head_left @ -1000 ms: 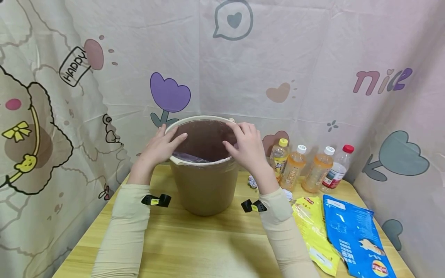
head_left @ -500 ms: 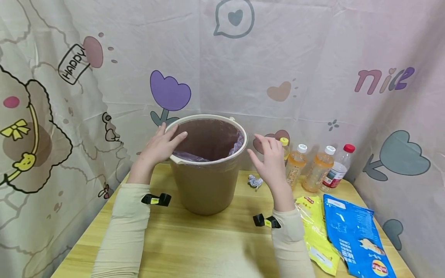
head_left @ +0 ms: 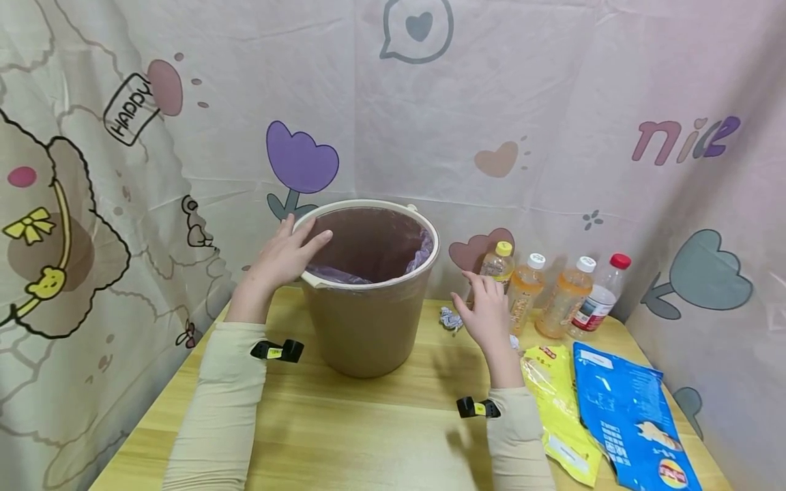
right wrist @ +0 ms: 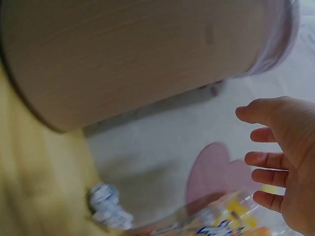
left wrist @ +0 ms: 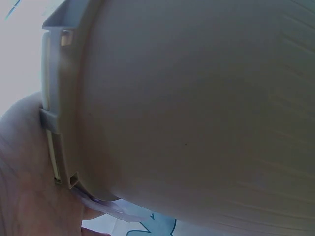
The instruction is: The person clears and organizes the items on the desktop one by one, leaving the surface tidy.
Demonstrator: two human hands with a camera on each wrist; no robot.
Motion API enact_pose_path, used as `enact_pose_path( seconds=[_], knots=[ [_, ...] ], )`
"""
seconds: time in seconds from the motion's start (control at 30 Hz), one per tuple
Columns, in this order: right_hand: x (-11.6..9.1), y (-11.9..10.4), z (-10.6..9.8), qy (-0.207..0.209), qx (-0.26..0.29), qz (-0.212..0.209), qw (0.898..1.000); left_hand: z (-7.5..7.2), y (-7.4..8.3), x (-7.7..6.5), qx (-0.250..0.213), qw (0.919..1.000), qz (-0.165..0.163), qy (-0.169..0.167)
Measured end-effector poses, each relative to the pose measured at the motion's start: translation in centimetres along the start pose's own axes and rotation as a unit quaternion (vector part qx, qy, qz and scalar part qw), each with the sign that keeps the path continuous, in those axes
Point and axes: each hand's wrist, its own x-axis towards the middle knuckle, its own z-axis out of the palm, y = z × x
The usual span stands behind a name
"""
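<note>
A brown trash bin with a pale rim stands upright on the wooden table, lined with a thin purple plastic bag. On the left side of the rim rests my left hand, fingers spread and thumb reaching over the opening. The left wrist view shows its palm against the rim. To the right of the bin, my right hand hovers with relaxed fingers, holding nothing. Nearest to it are a crumpled paper ball and a yellow-capped bottle, which the hand partly covers in the head view.
Two orange-tinted bottles with white caps and a red-capped bottle line the back right. In front lie a yellow snack bag and a blue snack bag. A printed curtain encloses the table.
My right hand has left the bin's rim and moved right and down towards the paper ball and bottles. My left hand stays on the rim.
</note>
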Motion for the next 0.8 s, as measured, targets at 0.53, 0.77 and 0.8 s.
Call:
enact_pose_path(
  seconds=[0.53,0.77,0.8],
  knots=[
    [-0.9,4.7,5.7,-0.139,-0.05,0.067,0.987,0.0,0.0,0.1,-0.001,1.0,0.002,0.005],
    [-1.2,5.3,7.6,-0.165,-0.085,0.07,0.98,0.0,0.0,0.1,0.0,1.0,-0.001,0.004],
    [-1.2,5.3,7.8,-0.168,-0.093,0.073,0.979,0.0,0.0,0.1,0.0,1.0,-0.001,0.004]
  ],
)
